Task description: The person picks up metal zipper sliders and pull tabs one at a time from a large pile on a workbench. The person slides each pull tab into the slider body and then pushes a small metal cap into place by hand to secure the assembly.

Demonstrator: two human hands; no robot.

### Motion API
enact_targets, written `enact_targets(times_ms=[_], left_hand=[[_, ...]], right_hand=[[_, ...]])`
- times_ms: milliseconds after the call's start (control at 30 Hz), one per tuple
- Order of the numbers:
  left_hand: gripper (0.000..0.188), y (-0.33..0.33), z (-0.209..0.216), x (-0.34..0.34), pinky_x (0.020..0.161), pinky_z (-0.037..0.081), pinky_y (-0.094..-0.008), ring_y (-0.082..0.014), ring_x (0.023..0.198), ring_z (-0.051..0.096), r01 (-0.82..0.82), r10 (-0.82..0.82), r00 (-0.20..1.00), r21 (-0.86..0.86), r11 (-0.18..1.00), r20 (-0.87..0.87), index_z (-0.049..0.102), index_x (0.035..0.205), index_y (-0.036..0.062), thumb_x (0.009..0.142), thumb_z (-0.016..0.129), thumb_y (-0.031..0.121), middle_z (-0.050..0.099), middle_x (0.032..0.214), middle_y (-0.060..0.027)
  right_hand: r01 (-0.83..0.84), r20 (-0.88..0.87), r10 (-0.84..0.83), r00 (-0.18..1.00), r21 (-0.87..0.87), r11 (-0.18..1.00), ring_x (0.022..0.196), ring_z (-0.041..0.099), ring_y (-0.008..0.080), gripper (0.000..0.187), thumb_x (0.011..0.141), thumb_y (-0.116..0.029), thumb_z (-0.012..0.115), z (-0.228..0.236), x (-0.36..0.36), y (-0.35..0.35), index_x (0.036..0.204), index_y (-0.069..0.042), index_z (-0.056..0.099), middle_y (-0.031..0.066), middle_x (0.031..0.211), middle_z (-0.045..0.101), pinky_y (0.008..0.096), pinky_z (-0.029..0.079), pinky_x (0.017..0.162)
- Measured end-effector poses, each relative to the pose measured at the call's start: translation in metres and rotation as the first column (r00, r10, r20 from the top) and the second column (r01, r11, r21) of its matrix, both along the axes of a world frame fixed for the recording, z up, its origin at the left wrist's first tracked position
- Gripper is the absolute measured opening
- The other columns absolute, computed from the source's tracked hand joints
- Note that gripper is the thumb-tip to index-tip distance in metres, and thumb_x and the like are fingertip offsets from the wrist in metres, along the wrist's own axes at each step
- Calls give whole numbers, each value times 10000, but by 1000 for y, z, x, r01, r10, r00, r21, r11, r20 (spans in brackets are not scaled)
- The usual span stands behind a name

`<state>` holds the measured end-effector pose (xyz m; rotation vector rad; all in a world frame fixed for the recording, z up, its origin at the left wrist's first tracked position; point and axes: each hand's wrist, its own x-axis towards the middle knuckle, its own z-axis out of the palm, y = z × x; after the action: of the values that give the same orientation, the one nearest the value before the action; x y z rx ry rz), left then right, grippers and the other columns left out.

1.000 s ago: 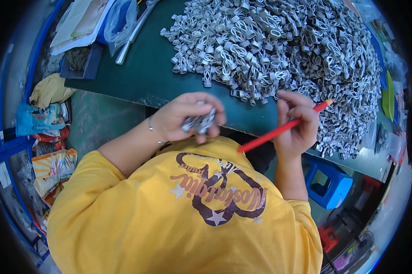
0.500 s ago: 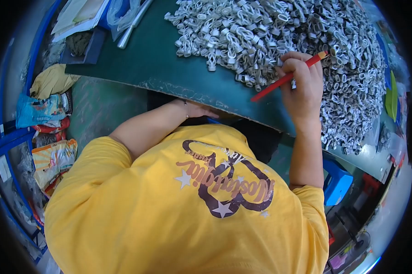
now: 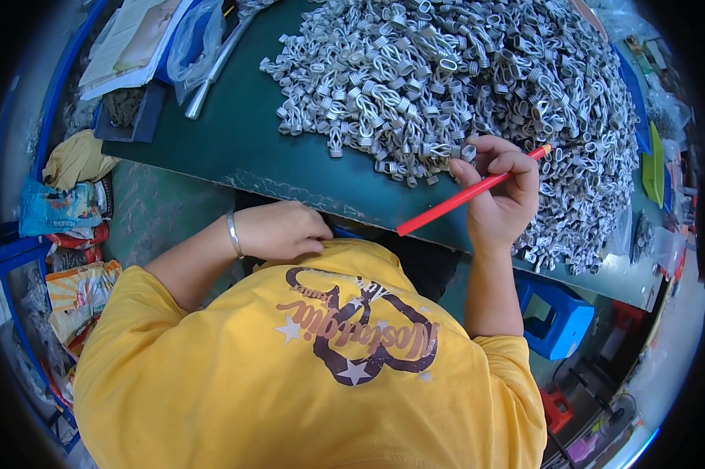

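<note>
A red pencil (image 3: 446, 205) with a yellowish tip lies slantwise across my right hand (image 3: 502, 194), which is closed around it. Between the thumb and forefinger of that hand is a small grey looped fitting (image 3: 468, 152), at the edge of a big heap of similar grey fittings (image 3: 399, 86). Below the near table edge, by the yellow shirt, my left hand (image 3: 278, 230) has its fingers curled downward. Their undersides are hidden, so any object in them does not show. A silvery bangle (image 3: 233, 234) circles the left wrist.
The heap covers much of the green table (image 3: 235, 133). At its far left stand papers (image 3: 133, 47), a metal rod (image 3: 211, 78) and a dark tray (image 3: 137, 117). A blue plastic stool (image 3: 556, 313) is below the right side. Bags (image 3: 59, 207) line a blue rack at left.
My left hand has come out from under the table edge toward the shirt, its fingers curling. My right hand has turned palm-up with the pencil, and a grey fitting shows at its fingertips.
</note>
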<state>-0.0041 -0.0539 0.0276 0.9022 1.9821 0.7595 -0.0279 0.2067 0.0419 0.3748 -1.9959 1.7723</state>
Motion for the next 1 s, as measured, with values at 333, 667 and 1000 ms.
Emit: enact_targets(times_ms=[333,667,1000], left_hand=[[298,77,15,-14,643,524,-230,-160,746,633,-742,409,669,524,417,621,488,1072,-42,796,599,-15,594,875,-104],[217,65,21,-16,619,525,-221,-137,703,629,-766,455,640,470,439,619,530,1031,-66,824,563,-11,605,834,-102],[196,57,3,-14,629,506,-204,-105,705,609,-735,519,676,429,525,523,539,989,-49,802,590,-17,594,847,-83]], right_hand=[[-63,208,138,969,-332,941,633,531,108,265,736,83,627,8,20,-21,810,-48,409,111,850,545,205,473,551],[-123,294,222,930,-320,939,714,592,139,206,792,65,575,-5,32,-10,827,-36,399,150,884,578,212,493,577],[11,115,-27,993,139,990,675,576,168,199,737,89,610,-23,40,-4,754,-20,444,151,844,602,239,463,612]])
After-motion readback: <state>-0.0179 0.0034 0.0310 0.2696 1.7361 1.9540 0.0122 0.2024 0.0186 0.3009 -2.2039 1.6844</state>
